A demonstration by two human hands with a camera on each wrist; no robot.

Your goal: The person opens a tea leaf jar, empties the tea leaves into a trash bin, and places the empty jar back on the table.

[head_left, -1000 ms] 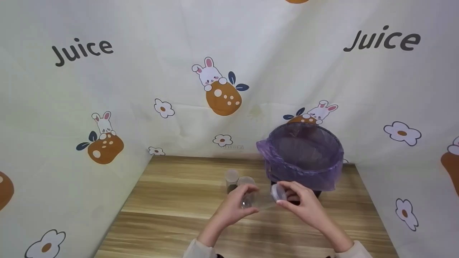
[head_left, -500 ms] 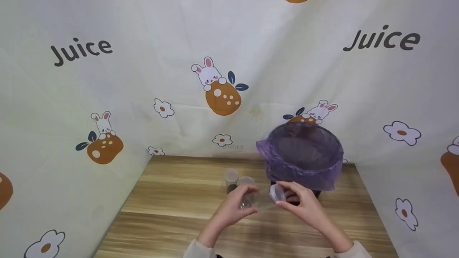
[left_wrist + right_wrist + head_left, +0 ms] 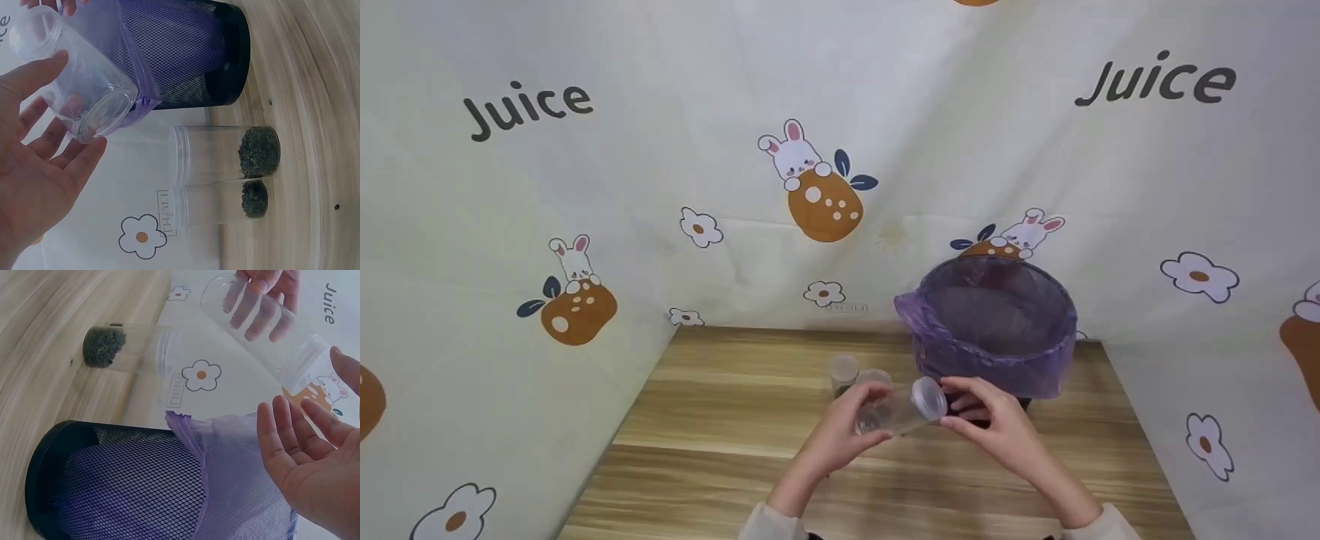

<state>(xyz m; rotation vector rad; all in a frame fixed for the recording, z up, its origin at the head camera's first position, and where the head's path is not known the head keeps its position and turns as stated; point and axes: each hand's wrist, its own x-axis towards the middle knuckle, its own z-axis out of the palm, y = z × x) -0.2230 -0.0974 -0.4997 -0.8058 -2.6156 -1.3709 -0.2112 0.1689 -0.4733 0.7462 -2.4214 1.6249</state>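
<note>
Apparently | our left hand (image 3: 834, 431) clamps clear plastic cylindrical jar (image 3: 895, 409), so translucent round lid (image 3: 931, 399) faces right hand (image 3: 994, 420) | fingers apart

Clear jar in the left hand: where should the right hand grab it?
Probably by the lid, pinched across its round rim, coming from the right. The clear jar is tilted, lid end facing the right hand, while the left hand holds it behind the lid.
</note>
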